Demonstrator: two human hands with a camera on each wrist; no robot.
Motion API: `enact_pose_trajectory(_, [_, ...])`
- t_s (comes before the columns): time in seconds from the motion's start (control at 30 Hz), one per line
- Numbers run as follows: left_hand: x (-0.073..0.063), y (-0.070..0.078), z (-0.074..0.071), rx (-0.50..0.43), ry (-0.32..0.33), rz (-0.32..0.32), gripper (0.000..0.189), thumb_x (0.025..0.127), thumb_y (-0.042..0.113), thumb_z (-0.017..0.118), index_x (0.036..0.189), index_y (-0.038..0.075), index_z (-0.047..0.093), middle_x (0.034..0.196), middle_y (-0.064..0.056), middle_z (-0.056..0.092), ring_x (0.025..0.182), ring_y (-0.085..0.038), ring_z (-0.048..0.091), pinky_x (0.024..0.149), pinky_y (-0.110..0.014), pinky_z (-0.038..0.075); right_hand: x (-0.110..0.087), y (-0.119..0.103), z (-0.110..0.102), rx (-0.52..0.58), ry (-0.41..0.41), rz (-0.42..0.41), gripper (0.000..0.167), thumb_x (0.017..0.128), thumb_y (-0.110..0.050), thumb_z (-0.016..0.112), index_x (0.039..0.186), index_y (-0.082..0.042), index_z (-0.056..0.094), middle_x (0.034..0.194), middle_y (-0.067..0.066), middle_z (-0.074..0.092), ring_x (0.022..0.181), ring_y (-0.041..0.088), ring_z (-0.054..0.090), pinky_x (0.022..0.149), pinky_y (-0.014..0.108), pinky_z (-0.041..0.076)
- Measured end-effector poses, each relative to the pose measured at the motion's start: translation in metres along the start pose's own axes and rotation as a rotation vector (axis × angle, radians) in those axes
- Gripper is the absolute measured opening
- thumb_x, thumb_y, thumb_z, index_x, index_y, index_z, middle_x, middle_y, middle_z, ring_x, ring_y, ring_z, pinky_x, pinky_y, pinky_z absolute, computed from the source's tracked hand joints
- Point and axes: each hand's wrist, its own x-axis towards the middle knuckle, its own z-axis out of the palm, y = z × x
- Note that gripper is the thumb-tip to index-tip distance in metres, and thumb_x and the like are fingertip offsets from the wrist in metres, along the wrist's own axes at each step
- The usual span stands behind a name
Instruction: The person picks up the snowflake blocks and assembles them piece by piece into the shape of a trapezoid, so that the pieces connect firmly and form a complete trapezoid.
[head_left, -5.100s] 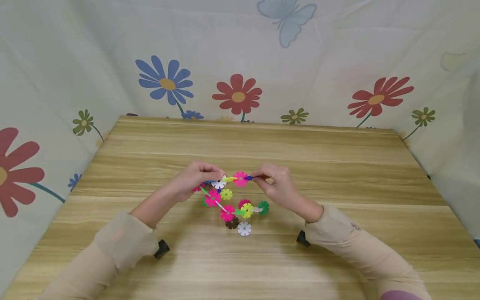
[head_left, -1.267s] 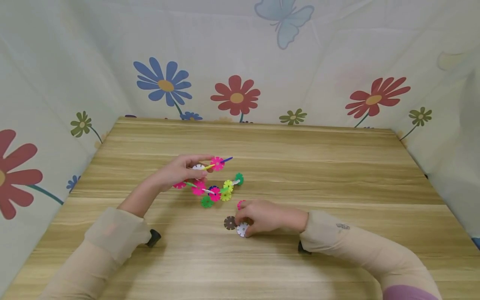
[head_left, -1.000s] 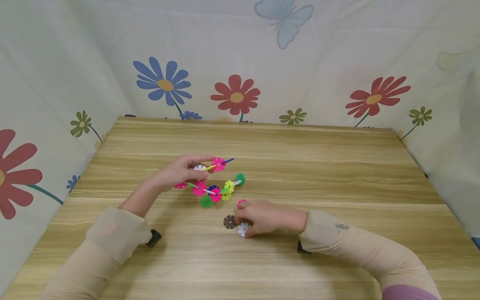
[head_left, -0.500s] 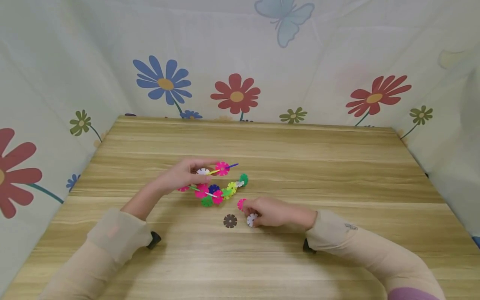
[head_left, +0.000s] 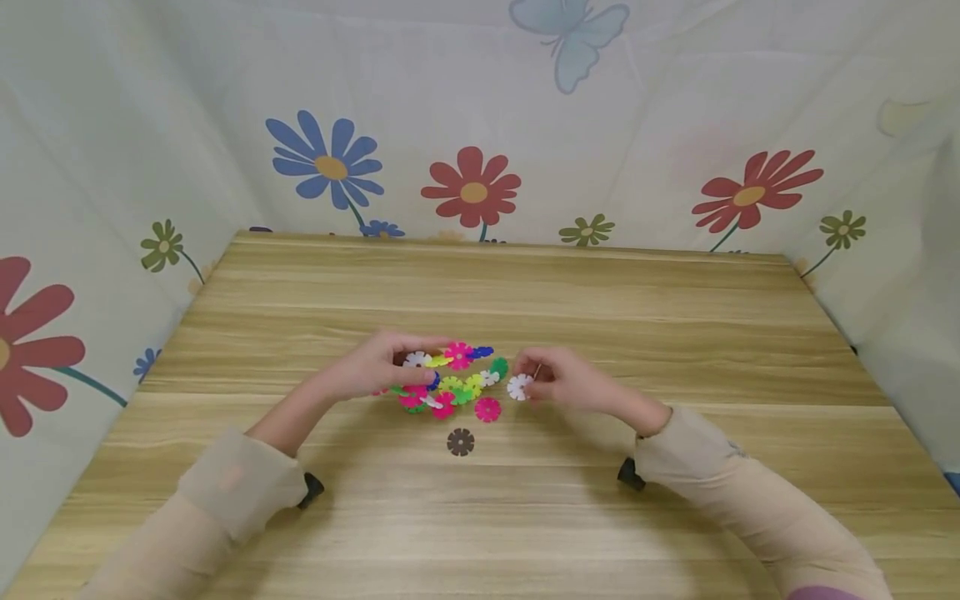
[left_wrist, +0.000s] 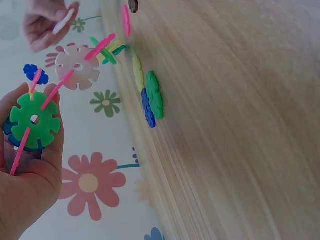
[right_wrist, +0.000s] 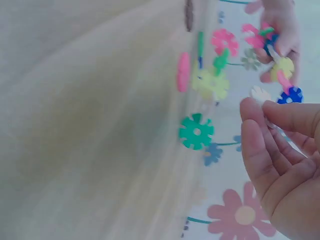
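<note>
My left hand (head_left: 375, 364) holds a chain of slotted snowflake discs, gripping it near a white disc. One end runs right through a pink disc (head_left: 459, 356) to a blue disc (head_left: 482, 352). The other branch hangs lower and ends in a dark green disc (head_left: 498, 367). Between thumb and fingers, my right hand (head_left: 566, 379) pinches a single white snowflake disc (head_left: 518, 387), raised off the table just right of the chain's ends. In the right wrist view this white disc (right_wrist: 260, 94) is partly hidden by the fingertips.
A loose pink disc (head_left: 487, 409) and a brown disc (head_left: 461, 442) lie on the wooden table (head_left: 480, 525) in front of the chain. Beneath the chain, the left wrist view shows green (left_wrist: 154, 95), blue (left_wrist: 148, 108) and yellow (left_wrist: 138, 72) discs lying flat. A flower-printed curtain (head_left: 637, 125) surrounds the table.
My right hand let go of the chain's blue end, took the white disc from the table beside the brown one, and lifted it toward the chain. My left hand brought the chain slightly lower and rightward.
</note>
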Motion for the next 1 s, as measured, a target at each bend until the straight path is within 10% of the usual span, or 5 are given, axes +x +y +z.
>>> enact_pose_trajectory(0.33, [-0.001,0.005,0.010,0.011,-0.010,0.060,0.046,0.081,0.026,0.064,0.125,0.020,0.052,0.062,0.000,0.042,0.058,-0.016,0.039,0.049,-0.021,0.034,0.000,-0.011,-0.012,0.195,0.183,0.006,0.017,0.082,0.010,0.052,0.098,0.007,0.054,0.085,0.020,0.058,0.071,0.022,0.062,0.065,0.041,0.052])
enact_pose_trajectory(0.67, [-0.003,0.012,0.014,0.045,-0.011,0.105,0.045,0.081,0.022,0.064,0.124,0.020,0.053,0.057,0.003,0.036,0.054,-0.013,0.038,0.047,-0.020,0.033,-0.002,-0.017,-0.011,0.177,0.195,-0.037,0.016,0.081,0.009,0.055,0.097,0.007,0.055,0.087,0.020,0.059,0.071,0.022,0.061,0.063,0.033,0.053])
enact_pose_trajectory(1.0, [-0.002,0.013,0.020,0.069,0.015,0.097,0.046,0.078,0.028,0.066,0.122,0.018,0.055,0.069,0.000,0.060,0.055,-0.010,0.037,0.047,-0.020,0.033,-0.003,-0.020,-0.008,0.128,0.198,-0.050,0.013,0.080,0.008,0.056,0.092,0.004,0.057,0.078,0.016,0.061,0.066,0.029,0.060,0.059,0.036,0.053])
